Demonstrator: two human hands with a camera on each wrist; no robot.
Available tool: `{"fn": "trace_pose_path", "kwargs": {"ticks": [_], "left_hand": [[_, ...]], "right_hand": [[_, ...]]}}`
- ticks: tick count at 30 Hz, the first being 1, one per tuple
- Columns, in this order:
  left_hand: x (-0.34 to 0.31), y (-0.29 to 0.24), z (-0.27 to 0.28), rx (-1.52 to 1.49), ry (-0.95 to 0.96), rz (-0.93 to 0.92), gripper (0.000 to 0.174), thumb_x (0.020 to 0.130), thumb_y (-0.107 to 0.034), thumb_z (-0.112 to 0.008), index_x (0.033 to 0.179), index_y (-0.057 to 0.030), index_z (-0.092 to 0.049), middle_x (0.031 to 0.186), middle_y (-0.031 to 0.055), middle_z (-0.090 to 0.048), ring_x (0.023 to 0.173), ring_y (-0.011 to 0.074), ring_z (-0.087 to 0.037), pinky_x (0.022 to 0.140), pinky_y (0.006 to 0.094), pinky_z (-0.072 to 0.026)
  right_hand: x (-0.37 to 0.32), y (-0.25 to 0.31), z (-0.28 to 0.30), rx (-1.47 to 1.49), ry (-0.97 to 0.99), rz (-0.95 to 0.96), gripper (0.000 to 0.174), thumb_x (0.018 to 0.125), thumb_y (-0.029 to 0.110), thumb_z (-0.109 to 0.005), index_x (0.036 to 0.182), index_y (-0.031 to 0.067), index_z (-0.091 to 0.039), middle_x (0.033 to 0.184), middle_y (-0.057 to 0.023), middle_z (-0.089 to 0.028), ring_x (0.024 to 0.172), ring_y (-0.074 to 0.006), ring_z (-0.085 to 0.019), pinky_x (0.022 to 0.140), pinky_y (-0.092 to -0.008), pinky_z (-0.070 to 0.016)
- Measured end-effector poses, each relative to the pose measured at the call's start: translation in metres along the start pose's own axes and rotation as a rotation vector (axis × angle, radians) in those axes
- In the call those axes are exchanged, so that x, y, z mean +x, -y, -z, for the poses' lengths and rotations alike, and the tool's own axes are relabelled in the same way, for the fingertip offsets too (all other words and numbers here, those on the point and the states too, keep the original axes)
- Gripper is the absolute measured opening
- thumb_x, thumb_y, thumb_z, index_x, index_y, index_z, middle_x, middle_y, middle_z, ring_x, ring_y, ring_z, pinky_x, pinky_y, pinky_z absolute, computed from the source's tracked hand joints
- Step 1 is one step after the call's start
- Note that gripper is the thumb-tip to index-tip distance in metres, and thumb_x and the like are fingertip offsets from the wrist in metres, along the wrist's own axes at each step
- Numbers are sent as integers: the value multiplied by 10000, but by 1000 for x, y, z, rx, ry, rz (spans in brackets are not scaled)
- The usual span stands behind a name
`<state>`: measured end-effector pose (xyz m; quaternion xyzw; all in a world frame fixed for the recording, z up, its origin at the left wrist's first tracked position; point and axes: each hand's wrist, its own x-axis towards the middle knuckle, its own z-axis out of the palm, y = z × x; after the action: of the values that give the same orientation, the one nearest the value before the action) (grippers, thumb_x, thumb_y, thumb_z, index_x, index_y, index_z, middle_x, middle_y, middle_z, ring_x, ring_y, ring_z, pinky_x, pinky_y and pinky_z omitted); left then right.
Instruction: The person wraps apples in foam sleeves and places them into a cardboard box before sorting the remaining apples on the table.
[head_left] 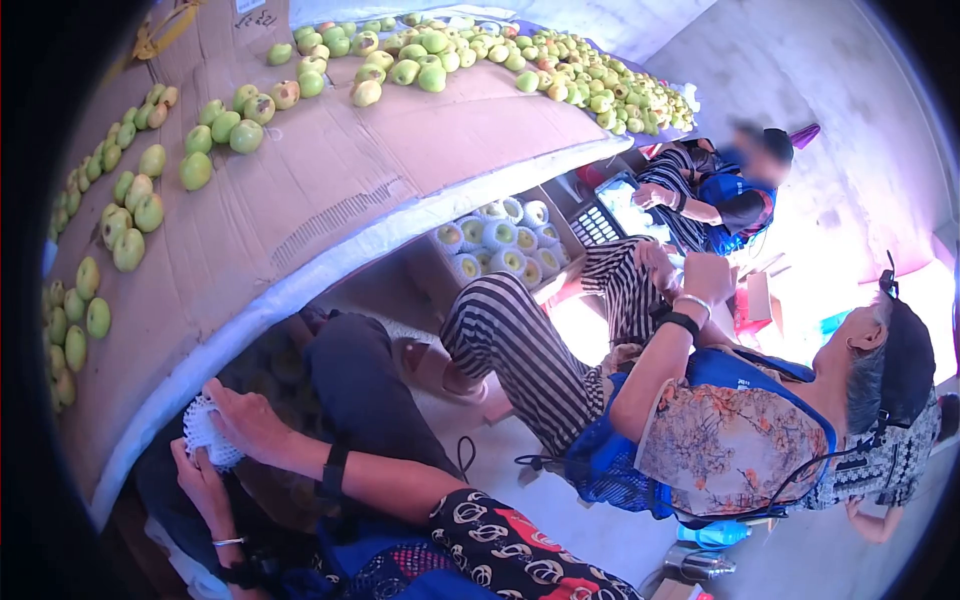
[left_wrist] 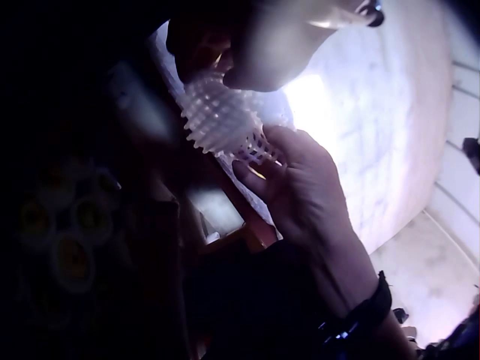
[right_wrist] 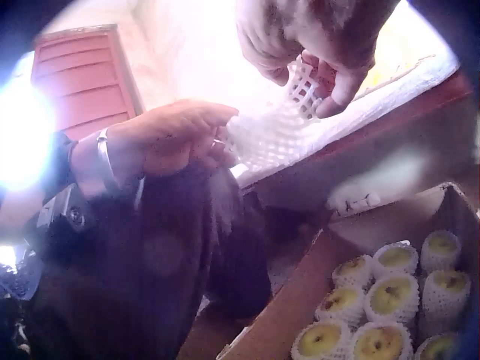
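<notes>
A white foam fruit net (head_left: 208,432) is held between both hands over the lap. My left hand (head_left: 203,492), with a silver bracelet at the wrist, grips one end of it; in the right wrist view the left fingers (right_wrist: 214,124) are at the net's lower side. The right hand (head_left: 250,422), wearing a black band, pinches the opposite rim between thumb and fingers, and the mesh (right_wrist: 304,94) stretches there. I cannot tell whether fruit is inside the net. Below the hands, an open carton (right_wrist: 300,289) holds several netted yellow-green apples (right_wrist: 391,294).
A cardboard-covered table (head_left: 330,190) carries many loose green apples (head_left: 430,75) beside me. Another box of netted apples (head_left: 505,240) stands past my knees. A person in a blue vest (head_left: 720,420) sits close on the right, with another person (head_left: 735,190) farther back.
</notes>
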<state>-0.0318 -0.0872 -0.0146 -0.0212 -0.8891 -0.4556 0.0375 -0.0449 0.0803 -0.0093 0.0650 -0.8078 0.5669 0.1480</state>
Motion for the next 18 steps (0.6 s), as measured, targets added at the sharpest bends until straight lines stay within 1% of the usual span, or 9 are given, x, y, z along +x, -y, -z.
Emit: {"fn": "trace_pose_path", "kwargs": {"ticks": [4,5,6,7,8,9,12,16,18], "left_hand": [[4,-15,-8,-61,-213,181,185,886,-154,-495,1018,-24,-481,874,166,-608,793,240,-614,680,357,-485],[2,-36,-7,239,-150,126,212,873,-205,-527,1019,-52,-507,910,182,-622,876,285,-632,713,375,-503],[1,-49,-9,204,-165,149,210,868,-219,-531,997,-54,-507,912,173,-627,871,330,-629,702,402,-504],[3,-35,-6,418,-216,-52,183,863,-180,-521,984,-46,-495,867,160,-623,821,338,-630,685,427,-501],[4,-37,-6,178,-274,101,155,853,-135,-509,973,-41,-483,838,170,-612,784,360,-622,670,441,-494],[4,-26,-4,176,-296,87,124,839,-100,-495,942,-37,-472,827,199,-600,785,384,-613,663,442,-488],[-1,-17,0,62,-383,-103,116,808,-42,-490,907,-7,-439,786,185,-530,717,387,-562,632,427,-457],[-2,-13,1,23,-406,-159,168,747,26,-516,888,1,-427,816,158,-499,722,330,-530,652,374,-450],[-3,-17,1,-31,-430,-347,172,722,25,-528,852,-1,-419,818,149,-510,716,309,-535,642,352,-450]], "right_hand": [[-5,3,-7,178,87,-68,215,762,99,-587,937,8,-502,816,-211,-574,807,-405,-581,676,-439,-482],[-7,14,7,202,120,-122,273,766,175,-624,973,12,-553,866,-178,-599,841,-342,-610,725,-397,-492],[-4,22,16,289,151,-203,346,780,234,-639,1036,14,-565,916,-145,-614,871,-260,-615,765,-360,-488],[-1,20,12,330,191,-243,339,786,215,-661,1037,4,-574,934,-111,-621,874,-193,-603,780,-325,-489],[-3,13,5,529,215,-258,318,789,156,-668,1042,-4,-564,945,-93,-614,882,-163,-593,779,-298,-493],[-3,7,-2,648,298,-309,314,765,156,-714,1003,15,-566,935,-53,-612,847,-99,-563,746,-254,-478],[-13,0,-21,563,302,-301,371,721,137,-733,1010,17,-534,899,-58,-631,836,-111,-585,725,-267,-484],[-10,20,-13,323,327,-268,338,707,71,-704,992,10,-534,901,-63,-598,832,-101,-565,722,-248,-467],[-7,9,-12,159,200,-225,307,684,13,-666,960,16,-531,866,-67,-591,794,-96,-561,698,-254,-467]]}}
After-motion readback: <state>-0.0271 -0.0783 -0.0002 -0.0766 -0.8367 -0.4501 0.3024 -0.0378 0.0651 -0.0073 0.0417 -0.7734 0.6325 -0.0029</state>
